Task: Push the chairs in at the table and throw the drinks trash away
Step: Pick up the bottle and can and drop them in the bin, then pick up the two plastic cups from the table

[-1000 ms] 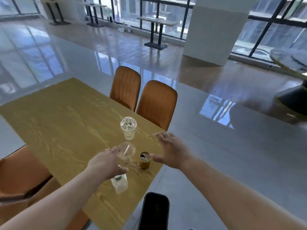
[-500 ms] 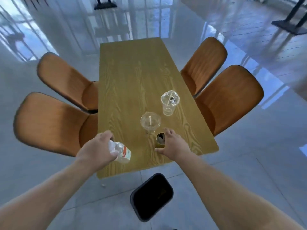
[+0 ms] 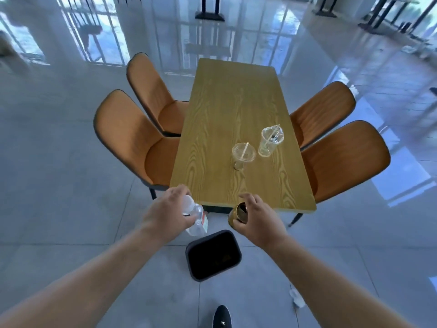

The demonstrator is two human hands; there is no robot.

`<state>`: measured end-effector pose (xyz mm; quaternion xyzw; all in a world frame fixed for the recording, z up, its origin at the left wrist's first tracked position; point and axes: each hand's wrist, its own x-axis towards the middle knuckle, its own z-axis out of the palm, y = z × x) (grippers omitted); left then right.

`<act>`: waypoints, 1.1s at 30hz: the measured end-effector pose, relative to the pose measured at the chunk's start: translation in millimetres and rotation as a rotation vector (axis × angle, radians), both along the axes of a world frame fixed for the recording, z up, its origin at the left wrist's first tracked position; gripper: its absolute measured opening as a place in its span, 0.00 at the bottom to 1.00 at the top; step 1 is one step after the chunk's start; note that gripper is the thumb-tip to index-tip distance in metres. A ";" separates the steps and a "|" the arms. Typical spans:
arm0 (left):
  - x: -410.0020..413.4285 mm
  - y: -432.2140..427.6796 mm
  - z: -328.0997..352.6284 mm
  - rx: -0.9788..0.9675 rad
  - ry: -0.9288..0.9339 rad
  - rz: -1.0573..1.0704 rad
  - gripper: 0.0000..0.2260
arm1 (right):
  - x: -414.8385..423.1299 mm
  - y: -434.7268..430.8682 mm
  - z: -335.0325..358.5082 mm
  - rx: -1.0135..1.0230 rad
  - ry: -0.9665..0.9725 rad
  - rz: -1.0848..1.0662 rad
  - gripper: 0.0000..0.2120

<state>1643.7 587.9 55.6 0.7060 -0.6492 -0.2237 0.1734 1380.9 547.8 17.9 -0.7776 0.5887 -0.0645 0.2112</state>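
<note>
I see my left hand (image 3: 166, 215) closed around a clear bottle (image 3: 197, 217), and my right hand (image 3: 259, 223) wrapped around a gold can (image 3: 237, 215). Both are held just off the near end of the table (image 3: 227, 110), above and beyond the black bin (image 3: 212, 254) on the floor. Two clear cups (image 3: 243, 155) (image 3: 270, 140) with straws stand on the table's right half. Four orange chairs (image 3: 132, 136) sit tucked in, two per side.
</note>
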 end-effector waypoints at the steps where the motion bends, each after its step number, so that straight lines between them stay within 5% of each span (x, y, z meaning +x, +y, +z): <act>1: -4.1 10.6 -5.4 -0.004 -0.011 -0.014 0.18 | -2.6 12.9 4.3 -0.011 -0.001 0.007 0.34; 7: -20.4 45.2 -63.8 0.048 -0.008 -0.011 0.18 | -21.1 43.6 -30.2 -0.001 0.012 0.061 0.32; 21: -51.8 9.7 -273.8 0.195 -0.067 0.110 0.23 | -29.5 -21.2 -273.4 0.181 0.081 0.076 0.34; 24: -60.9 -2.5 -268.3 0.209 -0.072 0.129 0.28 | -29.8 -28.2 -268.2 0.205 0.054 0.056 0.34; 28: -76.8 -26.9 -213.2 0.039 -0.041 0.057 0.23 | -45.2 -37.3 -204.0 0.145 -0.050 0.077 0.27; 33: -100.4 -125.3 -124.4 -0.134 0.019 0.042 0.28 | -79.2 -110.6 -102.7 -0.189 -0.180 0.052 0.19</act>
